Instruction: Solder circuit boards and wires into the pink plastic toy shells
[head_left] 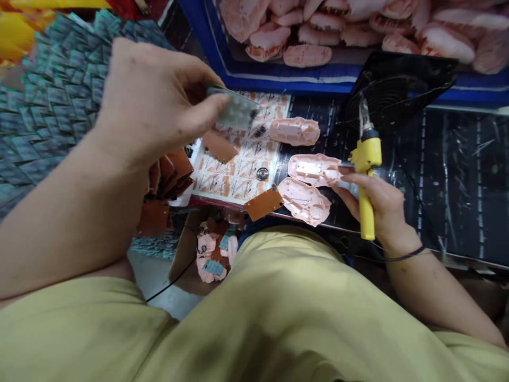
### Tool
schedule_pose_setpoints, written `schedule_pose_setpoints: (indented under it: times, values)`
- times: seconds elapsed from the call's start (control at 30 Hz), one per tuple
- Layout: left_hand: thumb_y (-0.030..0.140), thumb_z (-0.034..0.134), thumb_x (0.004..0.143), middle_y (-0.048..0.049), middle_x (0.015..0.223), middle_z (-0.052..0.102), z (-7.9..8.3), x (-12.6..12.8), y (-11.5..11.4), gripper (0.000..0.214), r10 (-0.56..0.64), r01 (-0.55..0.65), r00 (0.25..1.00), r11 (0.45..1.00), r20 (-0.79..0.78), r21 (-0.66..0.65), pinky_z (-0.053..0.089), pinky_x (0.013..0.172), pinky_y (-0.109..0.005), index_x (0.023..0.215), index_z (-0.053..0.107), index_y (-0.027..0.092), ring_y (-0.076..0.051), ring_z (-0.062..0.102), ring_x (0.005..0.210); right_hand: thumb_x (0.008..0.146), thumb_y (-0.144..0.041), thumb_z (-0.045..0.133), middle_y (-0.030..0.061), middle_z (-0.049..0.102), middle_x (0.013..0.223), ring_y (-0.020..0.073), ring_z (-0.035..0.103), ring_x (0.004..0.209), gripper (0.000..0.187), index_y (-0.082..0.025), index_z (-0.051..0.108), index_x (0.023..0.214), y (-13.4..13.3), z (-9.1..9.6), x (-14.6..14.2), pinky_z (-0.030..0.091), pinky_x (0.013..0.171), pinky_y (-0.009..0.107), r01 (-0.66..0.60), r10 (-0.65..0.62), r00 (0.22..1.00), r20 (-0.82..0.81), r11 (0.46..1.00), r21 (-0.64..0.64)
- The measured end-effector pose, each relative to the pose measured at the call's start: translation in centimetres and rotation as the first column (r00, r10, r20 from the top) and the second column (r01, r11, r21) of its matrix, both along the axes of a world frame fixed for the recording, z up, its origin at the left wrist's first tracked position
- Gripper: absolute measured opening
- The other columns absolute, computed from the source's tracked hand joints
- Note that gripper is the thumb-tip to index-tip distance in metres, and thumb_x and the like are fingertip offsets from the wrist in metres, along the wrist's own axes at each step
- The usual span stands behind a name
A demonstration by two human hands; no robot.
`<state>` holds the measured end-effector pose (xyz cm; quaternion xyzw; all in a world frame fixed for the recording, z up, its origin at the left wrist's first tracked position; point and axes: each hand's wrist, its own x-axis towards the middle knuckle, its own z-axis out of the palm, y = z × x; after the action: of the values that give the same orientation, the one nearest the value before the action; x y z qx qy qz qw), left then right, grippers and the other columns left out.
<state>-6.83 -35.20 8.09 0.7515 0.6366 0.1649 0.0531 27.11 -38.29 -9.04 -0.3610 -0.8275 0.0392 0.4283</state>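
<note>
My left hand [159, 101] is raised over the left of the worktop. Its thumb and fingers pinch a thin grey-green circuit board [234, 109], blurred at its right end. My right hand [377, 204] holds a yellow soldering gun [366, 159], tip pointing up and away. Its fingertips are at the right end of a pink plastic shell [312, 168]; whether they grip it I cannot tell. A second pink shell [305, 202] lies just below, beside a brown circuit board [263, 204]. Farther back lies another shell [295, 131]. A small round speaker [262, 173] sits on the printed sheet [242, 178].
A blue bin [254, 77] full of pink shells stands at the back, with a black fan-like frame [401, 90] before it. Green boards [75, 79] are piled at left, near stacked brown boards [170, 172]. Below the edge, a carton [185, 249] contains shells and boards.
</note>
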Motion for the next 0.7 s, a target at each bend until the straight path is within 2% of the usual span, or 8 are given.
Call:
schedule_pose_setpoints:
  times: [0.1, 0.2, 0.27, 0.37, 0.47, 0.53, 0.6, 0.7]
  values:
    - [0.059, 0.079, 0.079, 0.0007, 0.063, 0.056, -2.7, 2.1, 0.9, 0.049, -0.02, 0.08, 0.884, 0.991, 0.467, -0.11, 0.053, 0.074, -0.034, 0.093, 0.074, 0.012, -0.012, 0.056, 0.061, 0.088, -0.035, 0.08, 0.0043, 0.079, 0.113, 0.0237, 0.079, 0.098, 0.035, -0.031, 0.059, 0.116, 0.0, 0.1, -1.5, 0.067, 0.082, 0.033, 0.023, -0.038, 0.991, -0.127, 0.993, -0.119]
    - [0.059, 0.091, 0.065, 0.0016, 0.062, 0.059, -6.5, 4.8, 1.1, 0.054, 0.06, 0.204, 0.599, 0.953, 0.798, -0.224, 0.055, 0.059, -0.03, 0.087, 0.066, 0.016, -0.013, 0.058, 0.056, 0.091, -0.05, 0.075, 0.0041, 0.077, 0.113, 0.0234, 0.078, 0.104, 0.037, -0.029, 0.054, 0.113, -0.1, 0.0, -3.5, 0.066, 0.088, 0.035, -0.016, -0.062, 0.94, -0.336, 0.974, -0.225]
    - [0.056, 0.092, 0.064, 0.0011, 0.067, 0.063, -8.9, 6.1, 0.8, 0.053, 0.136, 0.239, 0.492, 0.928, 0.86, -0.284, 0.058, 0.059, -0.03, 0.087, 0.064, 0.018, -0.013, 0.062, 0.059, 0.093, -0.048, 0.073, 0.0009, 0.074, 0.103, 0.0198, 0.079, 0.095, 0.033, -0.028, 0.052, 0.109, -0.3, 0.0, -4.7, 0.066, 0.082, 0.032, -0.006, -0.11, 0.885, -0.453, 0.969, -0.247]
    - [0.06, 0.085, 0.073, -0.0025, 0.075, 0.069, -10.9, 6.9, 0.2, 0.051, 0.166, 0.286, 0.549, 0.884, 0.819, -0.371, 0.061, 0.063, -0.03, 0.093, 0.067, 0.017, -0.017, 0.069, 0.067, 0.094, -0.038, 0.071, -0.0039, 0.067, 0.089, 0.0116, 0.074, 0.071, 0.025, -0.027, 0.051, 0.104, -0.6, 0.0, -5.5, 0.062, 0.068, 0.024, 0.057, -0.191, 0.811, -0.552, 0.966, -0.251]
    - [0.06, 0.077, 0.082, -0.0104, 0.104, 0.077, -10.2, 7.0, 0.1, 0.051, -0.067, 0.353, 0.71, 0.895, 0.701, -0.272, 0.062, 0.091, -0.038, 0.105, 0.074, 0.015, -0.027, 0.074, 0.104, 0.093, -0.032, 0.072, -0.0063, 0.064, 0.084, 0.009, 0.071, 0.066, 0.023, -0.027, 0.052, 0.103, -1.0, 0.2, -5.3, 0.059, 0.064, 0.02, 0.074, -0.182, 0.82, -0.543, 0.974, -0.215]
    - [0.055, 0.073, 0.087, -0.0097, 0.122, 0.076, -9.0, 7.6, 0.3, 0.043, -0.237, 0.399, 0.768, 0.904, 0.595, -0.155, 0.052, 0.111, -0.042, 0.109, 0.077, 0.018, -0.03, 0.066, 0.126, 0.092, -0.028, 0.073, -0.0076, 0.064, 0.083, 0.0085, 0.07, 0.065, 0.023, -0.027, 0.053, 0.102, -1.3, 0.4, -5.0, 0.057, 0.062, 0.019, 0.085, -0.16, 0.866, -0.473, 0.981, -0.177]
    - [0.048, 0.067, 0.093, -0.0077, 0.123, 0.077, -8.1, 8.6, 0.5, 0.035, -0.316, 0.441, 0.772, 0.891, 0.551, -0.106, 0.049, 0.116, -0.042, 0.106, 0.08, 0.019, -0.03, 0.066, 0.128, 0.091, -0.025, 0.074, -0.0085, 0.064, 0.081, 0.008, 0.069, 0.062, 0.023, -0.027, 0.053, 0.1, -1.4, 0.6, -4.9, 0.055, 0.059, 0.018, 0.114, -0.148, 0.911, -0.386, 0.987, -0.11]
    - [0.044, 0.064, 0.096, -0.0073, 0.108, 0.081, -8.1, 10.5, 0.7, 0.032, -0.291, 0.479, 0.731, 0.863, 0.618, -0.161, 0.057, 0.104, -0.039, 0.099, 0.081, 0.017, -0.026, 0.074, 0.109, 0.091, -0.023, 0.074, -0.0078, 0.067, 0.081, 0.0081, 0.067, 0.06, 0.023, -0.027, 0.053, 0.099, -1.6, 0.8, -5.0, 0.054, 0.058, 0.018, 0.152, -0.145, 0.949, -0.28, 0.988, 0.003]
